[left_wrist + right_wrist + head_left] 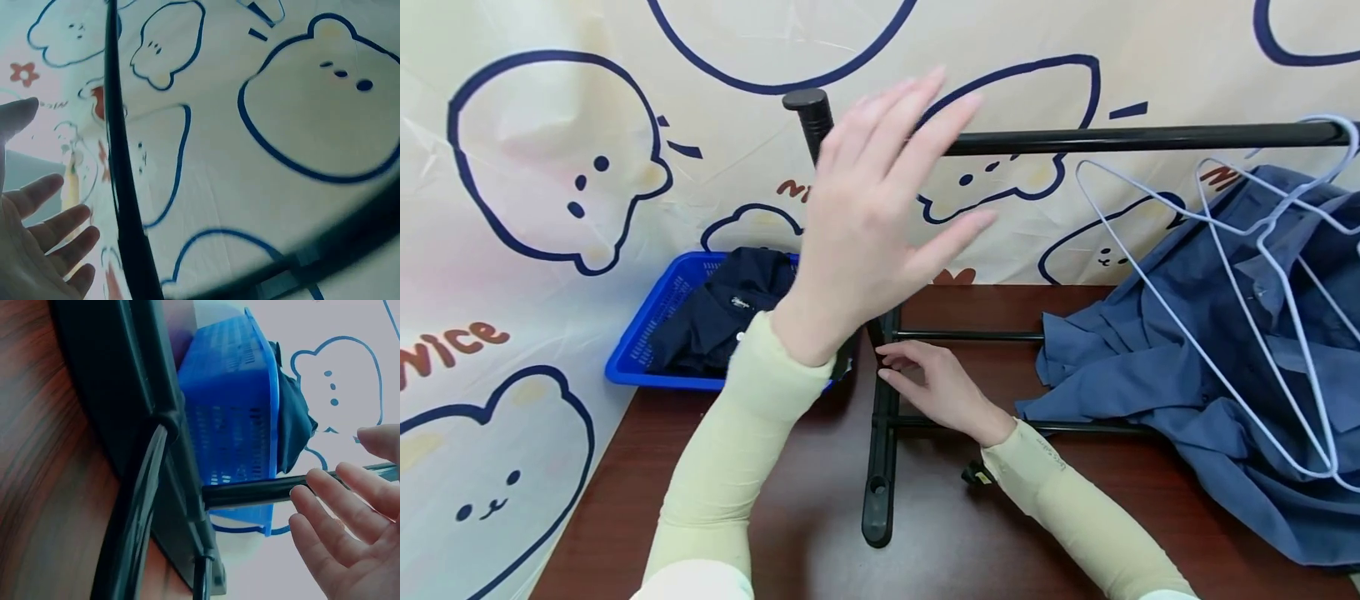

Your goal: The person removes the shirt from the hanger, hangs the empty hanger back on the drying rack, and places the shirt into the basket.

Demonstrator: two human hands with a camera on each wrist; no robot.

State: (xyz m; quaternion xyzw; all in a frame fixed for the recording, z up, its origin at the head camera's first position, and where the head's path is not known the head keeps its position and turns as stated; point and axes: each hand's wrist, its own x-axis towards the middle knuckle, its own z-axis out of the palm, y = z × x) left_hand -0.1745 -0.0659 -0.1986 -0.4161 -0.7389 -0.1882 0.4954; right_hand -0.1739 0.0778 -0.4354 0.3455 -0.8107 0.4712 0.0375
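My left hand [872, 200] is raised with spread fingers beside the top of a black clothes rack's upright, just under the end of its top rail [1150, 139]. In the left wrist view the left hand [47, 247] holds nothing. Low down, my right hand [943, 387] is beside the same upright, above the rack's foot bar [880, 475]. From the right wrist, the fingers of the right hand [356, 531] look nearly straight and overlap the post [250, 492]; whether they touch it cannot be told.
A blue basket [623, 367] with dark folded clothing [715, 308] stands left of the rack. At right, white wire hangers [1195, 354] hang from the rail before a blue shirt [1112, 379]. Two lower bars run across the brown table [820, 517]. A small dark object [976, 475] lies near the right wrist.
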